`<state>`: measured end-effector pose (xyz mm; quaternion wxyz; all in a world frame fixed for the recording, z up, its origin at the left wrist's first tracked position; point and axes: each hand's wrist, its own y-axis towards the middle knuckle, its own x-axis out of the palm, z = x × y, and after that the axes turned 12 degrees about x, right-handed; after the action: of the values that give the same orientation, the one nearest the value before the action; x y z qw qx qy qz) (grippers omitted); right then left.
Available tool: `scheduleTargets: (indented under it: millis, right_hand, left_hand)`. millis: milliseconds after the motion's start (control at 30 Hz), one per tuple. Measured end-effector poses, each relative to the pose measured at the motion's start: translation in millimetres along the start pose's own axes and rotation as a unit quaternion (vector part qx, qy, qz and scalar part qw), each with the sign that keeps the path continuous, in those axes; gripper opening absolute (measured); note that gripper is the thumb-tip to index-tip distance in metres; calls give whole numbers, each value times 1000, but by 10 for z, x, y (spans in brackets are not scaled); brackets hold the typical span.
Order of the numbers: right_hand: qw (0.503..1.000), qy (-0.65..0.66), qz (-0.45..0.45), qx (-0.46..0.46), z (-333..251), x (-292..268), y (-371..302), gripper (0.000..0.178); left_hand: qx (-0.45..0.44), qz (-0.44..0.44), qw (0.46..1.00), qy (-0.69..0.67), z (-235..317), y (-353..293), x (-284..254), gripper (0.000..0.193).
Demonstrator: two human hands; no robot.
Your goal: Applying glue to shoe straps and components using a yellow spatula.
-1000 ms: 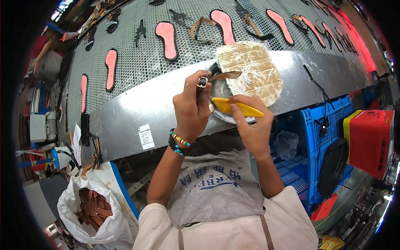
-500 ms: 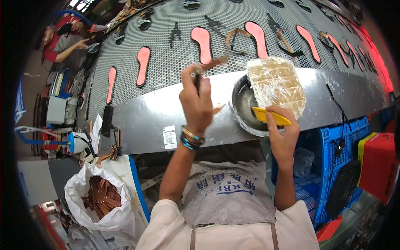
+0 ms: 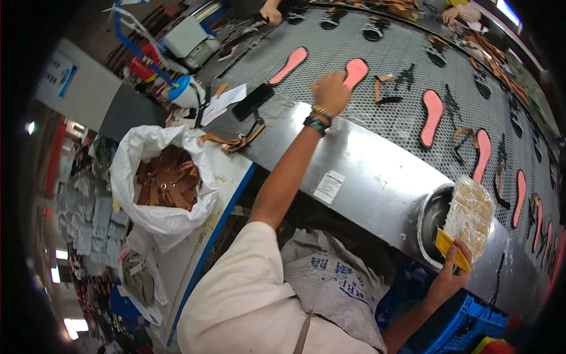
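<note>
Pinching a yellow scraper (image 3: pixel 444 242) is the right grip (image 3: pixel 448 280); left grip (image 3: pixel 331 95), beyond a printed label (image 3: pixel 329 187), is unclear.

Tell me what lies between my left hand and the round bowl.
The head view shows no object there: only metal tabletop runs between left hand and bowl.
</note>
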<state>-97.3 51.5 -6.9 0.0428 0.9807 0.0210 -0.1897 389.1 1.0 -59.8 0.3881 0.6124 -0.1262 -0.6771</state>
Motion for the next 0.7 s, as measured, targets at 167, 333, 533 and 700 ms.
scheduleTargets:
  millis: [167, 333, 533, 700]
  right_hand:
    - [1000, 11, -10, 19, -60, 91, 50, 15]
    - [999, 43, -32, 7, -138, 245, 30, 16]
    - [999, 21, -28, -5, -228, 207, -35, 16]
    - [999, 18, -34, -1, -264, 204, -105, 15]
  left_hand:
    - [-128, -79, 932, 330, -1254, -1135, -1209, 24]
    - [-106, -212, 938, 252, -1539, -1605, -1492, 23]
    - [-238, 18, 962, -130, -807, -1024, -1777, 17]
    - [-170, 125, 852, -480, -1151, -1132, -1839, 31]
